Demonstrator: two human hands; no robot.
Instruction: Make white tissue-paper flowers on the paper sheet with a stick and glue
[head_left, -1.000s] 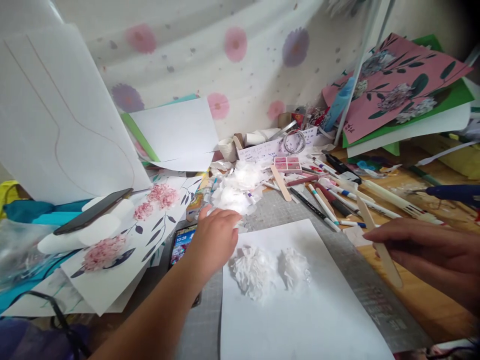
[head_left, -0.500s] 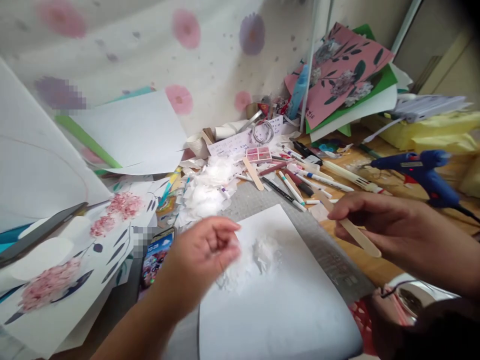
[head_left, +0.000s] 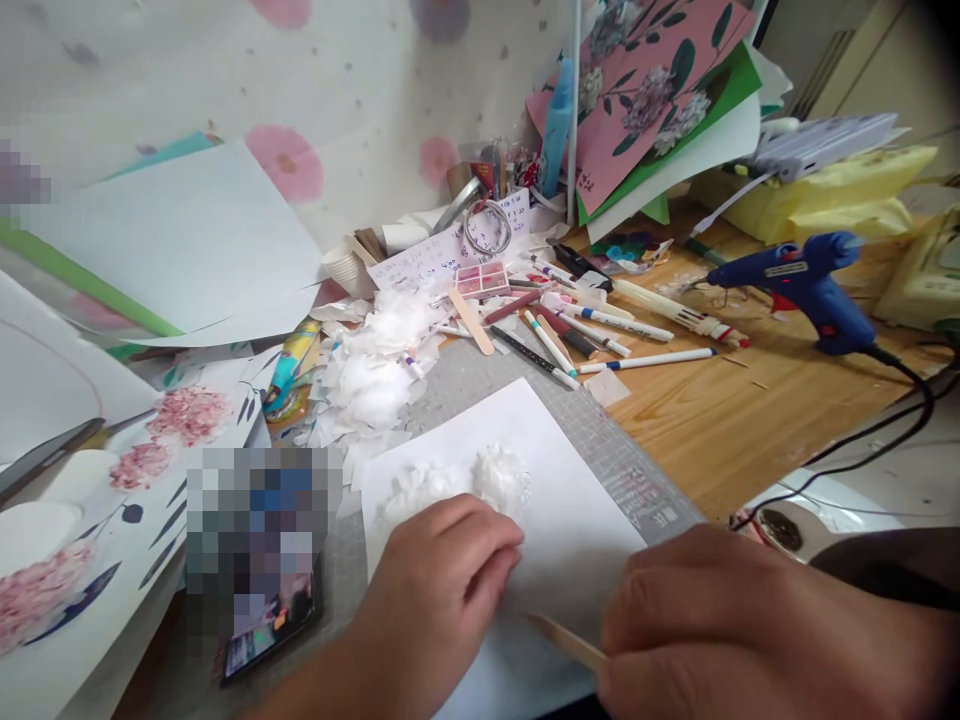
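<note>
My right hand is closed around a wooden craft stick, its free end pointing left over the lower part of a white sheet of paper. Beside it, my left hand rests low over the sheet with fingers curled and pressed together; whatever they hold, if anything, is hidden. Just beyond its fingers, two fluffy clusters of white paper petals sit on the sheet: a right cluster and a left cluster, which my left hand partly covers.
A grey cutting mat lies under the sheet. Behind are a heap of white petals, scattered pens and another craft stick. A blue glue gun stands right, its cable trailing. A phone and flower pictures lie left.
My right hand has brought the craft stick down and left, low over the sheet. My left hand has moved down and slightly right, uncovering more of the clusters. The view has shifted.
</note>
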